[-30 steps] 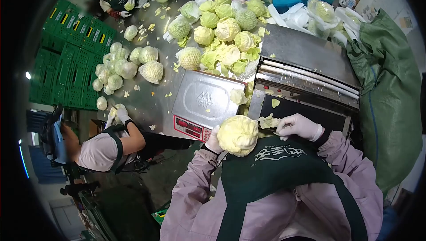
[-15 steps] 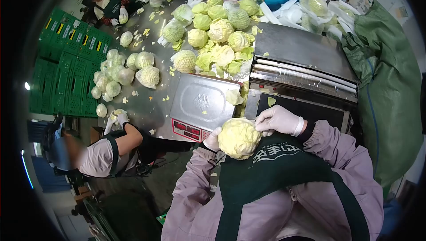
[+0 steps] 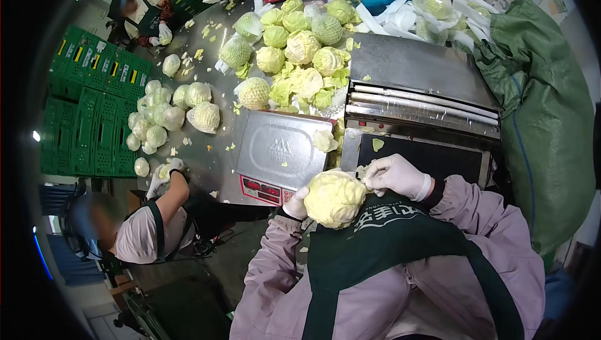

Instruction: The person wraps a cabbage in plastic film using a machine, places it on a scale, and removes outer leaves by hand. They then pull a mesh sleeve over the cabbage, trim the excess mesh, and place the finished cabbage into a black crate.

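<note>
A pale yellow-green cabbage is held in front of my apron, above the near edge of the table. My gloved left hand grips it from the left side, its fingers partly hidden behind the head. At the cabbage's upper right edge, my gloved right hand has thumb and fingers pinched on a small bit of leaf. Just beyond lies a flat metal weighing scale with a red display. A loose cabbage leaf rests on its right edge.
Cabbages, some in foam nets, are heaped behind the scale. A film-wrapping machine stands at right beside a green sack. Wrapped cabbages lie at left, near green crates. A co-worker works at the left; others stand farther back.
My right hand has drawn slightly away from the cabbage, with a bit of leaf now showing at its fingertips. The view has shifted slightly. The left co-worker's arms have moved.
</note>
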{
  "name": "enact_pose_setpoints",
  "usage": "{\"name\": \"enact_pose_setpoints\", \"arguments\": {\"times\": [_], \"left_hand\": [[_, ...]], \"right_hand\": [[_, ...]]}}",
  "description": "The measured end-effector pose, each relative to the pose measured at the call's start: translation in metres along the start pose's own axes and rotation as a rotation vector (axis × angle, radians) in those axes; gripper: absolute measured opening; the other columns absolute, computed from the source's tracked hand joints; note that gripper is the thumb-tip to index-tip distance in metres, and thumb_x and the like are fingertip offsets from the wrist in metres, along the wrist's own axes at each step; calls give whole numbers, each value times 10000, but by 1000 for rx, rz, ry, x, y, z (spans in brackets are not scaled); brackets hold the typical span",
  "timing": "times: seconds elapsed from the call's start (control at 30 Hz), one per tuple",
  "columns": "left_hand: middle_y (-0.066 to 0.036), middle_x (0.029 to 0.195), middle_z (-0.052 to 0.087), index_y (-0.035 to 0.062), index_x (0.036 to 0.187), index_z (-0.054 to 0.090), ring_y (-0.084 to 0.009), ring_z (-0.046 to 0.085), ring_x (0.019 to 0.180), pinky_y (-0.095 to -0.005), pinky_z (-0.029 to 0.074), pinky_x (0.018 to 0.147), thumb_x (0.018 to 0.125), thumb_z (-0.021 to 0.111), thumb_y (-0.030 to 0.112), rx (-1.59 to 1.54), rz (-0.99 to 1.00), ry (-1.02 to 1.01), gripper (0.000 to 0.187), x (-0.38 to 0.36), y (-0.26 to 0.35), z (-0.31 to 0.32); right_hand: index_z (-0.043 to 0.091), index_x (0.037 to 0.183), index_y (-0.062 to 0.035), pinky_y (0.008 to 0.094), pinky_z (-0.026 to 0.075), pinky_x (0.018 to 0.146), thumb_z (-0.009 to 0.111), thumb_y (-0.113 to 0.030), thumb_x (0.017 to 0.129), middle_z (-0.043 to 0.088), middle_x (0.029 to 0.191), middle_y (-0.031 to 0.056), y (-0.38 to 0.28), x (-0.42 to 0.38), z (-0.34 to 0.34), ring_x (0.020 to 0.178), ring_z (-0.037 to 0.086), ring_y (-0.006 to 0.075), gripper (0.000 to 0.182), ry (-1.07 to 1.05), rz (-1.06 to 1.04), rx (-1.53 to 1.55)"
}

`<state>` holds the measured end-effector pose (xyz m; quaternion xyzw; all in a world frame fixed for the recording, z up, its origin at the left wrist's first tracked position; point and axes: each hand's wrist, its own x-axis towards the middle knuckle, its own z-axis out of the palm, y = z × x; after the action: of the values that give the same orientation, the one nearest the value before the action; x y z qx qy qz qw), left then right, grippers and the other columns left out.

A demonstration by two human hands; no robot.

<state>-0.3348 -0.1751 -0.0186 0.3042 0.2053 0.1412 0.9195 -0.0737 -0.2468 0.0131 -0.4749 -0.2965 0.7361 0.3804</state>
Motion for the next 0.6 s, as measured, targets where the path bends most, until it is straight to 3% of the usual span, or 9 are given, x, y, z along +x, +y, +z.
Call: {"name": "enact_pose_setpoints", "arguments": {"times": [0.13, 0.33, 0.43, 0.6], "left_hand": [[-194, 1399, 420, -30, 1413, 303, -290, 437, 1289, -412, 342, 1095, 718, 629, 646, -59, 9, 32, 1023, -7, -3, 2], [-192, 1415, 401, -26, 1423, 285, -293, 434, 1290, -422, 348, 1091, 711, 653, 627, -63, 4, -19, 1033, -3, -5, -7], [-194, 1417, 398, -21, 1429, 278, -294, 432, 1292, -421, 346, 1093, 710, 654, 626, -38, -4, -40, 1037, -3, -4, -9], [-205, 1431, 389, -21, 1443, 269, -321, 439, 1289, -440, 354, 1092, 702, 682, 617, -72, 8, -10, 1062, -4, -8, -5]], "right_hand": [[658, 866, 26, 228, 515, 607, 662, -69, 859, 652, 784, 61, 0, -8, -13, 665, 621, 97, 96, 3, -2, -82], [683, 918, 2, 211, 479, 585, 688, -174, 872, 619, 756, -4, -9, 4, 10, 638, 560, 54, 182, 3, 25, -286], [687, 874, 2, 208, 465, 561, 684, -197, 881, 614, 733, -1, -11, 8, 8, 605, 536, 48, 200, -69, -102, -381], [684, 824, 2, 214, 457, 537, 688, -174, 873, 625, 713, 19, -9, 4, 4, 563, 539, 54, 182, -116, 95, -211]]}}
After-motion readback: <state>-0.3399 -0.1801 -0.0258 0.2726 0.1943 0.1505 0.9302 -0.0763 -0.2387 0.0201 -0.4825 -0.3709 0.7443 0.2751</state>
